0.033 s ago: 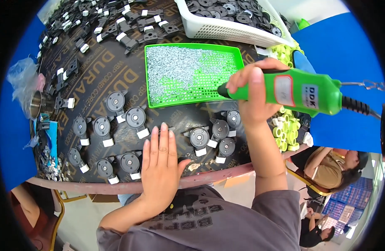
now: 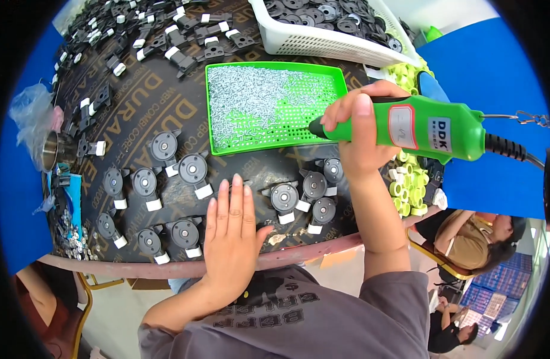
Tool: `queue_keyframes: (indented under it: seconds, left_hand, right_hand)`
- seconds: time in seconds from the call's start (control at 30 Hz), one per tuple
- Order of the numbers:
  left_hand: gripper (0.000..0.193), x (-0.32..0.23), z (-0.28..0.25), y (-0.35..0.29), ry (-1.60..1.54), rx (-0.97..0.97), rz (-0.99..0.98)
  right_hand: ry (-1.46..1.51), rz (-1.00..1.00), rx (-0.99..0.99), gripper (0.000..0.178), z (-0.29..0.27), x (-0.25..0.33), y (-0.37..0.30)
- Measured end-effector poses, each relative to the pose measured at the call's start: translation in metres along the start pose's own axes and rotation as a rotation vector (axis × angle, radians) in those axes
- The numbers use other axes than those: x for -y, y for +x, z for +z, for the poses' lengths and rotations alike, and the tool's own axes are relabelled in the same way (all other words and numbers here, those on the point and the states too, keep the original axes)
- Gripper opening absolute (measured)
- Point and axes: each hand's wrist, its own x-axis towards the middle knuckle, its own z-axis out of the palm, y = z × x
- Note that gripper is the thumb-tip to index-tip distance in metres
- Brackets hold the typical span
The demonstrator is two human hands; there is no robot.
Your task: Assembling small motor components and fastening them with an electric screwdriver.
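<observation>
My right hand (image 2: 366,128) is wrapped round a green electric screwdriver (image 2: 430,128), its black tip pointing left over the near right corner of a green perforated tray (image 2: 251,148). Small silver screws (image 2: 245,96) lie heaped in the tray, thickest toward its left. My left hand (image 2: 230,233) lies flat near the front edge of the dark table, fingers stretched out and holding nothing. To its left stand several round black parts with white tabs (image 2: 193,169). Another group of these black wheel-like parts (image 2: 284,196) is to its right.
A white basket (image 2: 323,48) of black discs stands at the back. Loose black brackets with white ends (image 2: 179,60) cover the far left. Yellow-green rings (image 2: 409,185) pile up at right. A metal cup (image 2: 55,149) and small clear pieces (image 2: 75,236) lie at left. Other people sit nearby.
The screwdriver in my right hand has shifted very slightly to the left. Otherwise the scene looks the same.
</observation>
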Motion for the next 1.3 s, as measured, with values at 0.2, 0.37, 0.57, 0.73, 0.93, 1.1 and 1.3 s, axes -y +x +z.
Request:
queue_keyframes:
  seconds: [0.2, 0.37, 0.57, 0.73, 0.93, 1.1, 1.3]
  left_hand:
    - [0.066, -0.006, 0.011, 0.014, -0.027, -0.003, 0.075]
    - [0.064, -0.005, 0.017, 0.018, -0.153, -0.011, 0.107]
    - [0.058, -0.001, 0.011, 0.023, -0.345, -0.110, 0.032]
    - [0.060, 0.009, 0.010, 0.026, -0.371, -0.100, -0.038]
    - [0.052, 0.008, 0.006, 0.029, -0.419, -0.115, -0.050]
    - [0.051, 0.007, 0.005, 0.031, -0.455, -0.110, -0.058]
    - [0.051, 0.008, 0.008, 0.030, -0.452, -0.118, -0.062]
  right_hand:
    - [0.011, -0.014, 0.002, 0.019, 0.003, -0.007, 0.003]
    - [-0.009, -0.037, 0.025, 0.019, 0.001, -0.010, 0.003]
    - [0.023, -0.008, -0.016, 0.017, 0.000, -0.007, 0.001]
    - [0.162, 0.068, 0.025, 0.021, 0.006, 0.050, -0.007]
    - [0.216, 0.044, 0.320, 0.029, 0.017, 0.077, -0.032]
    - [0.150, 0.091, 0.403, 0.032, 0.019, 0.071, -0.033]
    - [0.102, 0.164, 0.323, 0.033, 0.026, 0.070, -0.039]
